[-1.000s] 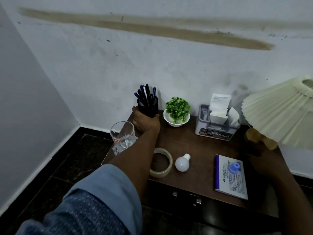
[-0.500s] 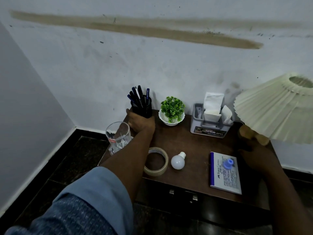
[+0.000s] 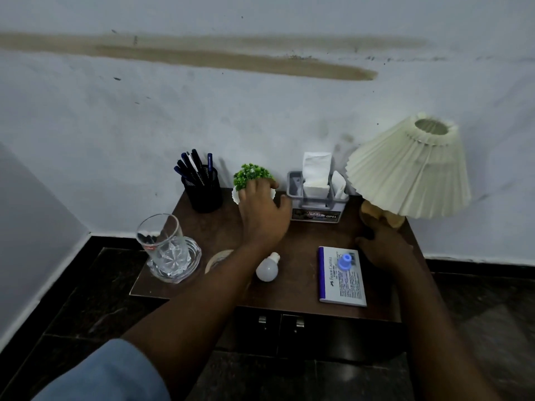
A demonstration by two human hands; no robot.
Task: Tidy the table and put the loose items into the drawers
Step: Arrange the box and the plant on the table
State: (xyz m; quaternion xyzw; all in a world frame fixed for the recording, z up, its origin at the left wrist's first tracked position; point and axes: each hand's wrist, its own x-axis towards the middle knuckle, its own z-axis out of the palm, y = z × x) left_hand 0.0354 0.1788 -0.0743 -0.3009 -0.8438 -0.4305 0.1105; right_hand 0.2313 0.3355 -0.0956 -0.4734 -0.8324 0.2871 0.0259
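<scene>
My left hand (image 3: 262,215) reaches over the brown table (image 3: 307,244) and lies with spread fingers on the small green plant (image 3: 250,172) in its white pot. A black mesh pen holder (image 3: 204,195) full of pens stands free to its left. My forearm crosses a tape roll (image 3: 217,257) and passes a white bulb (image 3: 267,270). My right hand (image 3: 382,248) sits against the lamp's wooden base (image 3: 373,211); its fingers are lost in shadow. A stamp pad box (image 3: 347,287) carries a blue cap (image 3: 345,261).
A glass (image 3: 162,241) on a clear coaster stands at the table's left edge. A grey tissue organiser (image 3: 315,209) sits at the back against the wall. The pleated lampshade (image 3: 411,175) overhangs the right side. Two drawer handles (image 3: 299,322) show below the front edge.
My left hand has let go of the pen holder and moved right onto the plant. The right hand stays by the lamp base. The camera view has shifted.
</scene>
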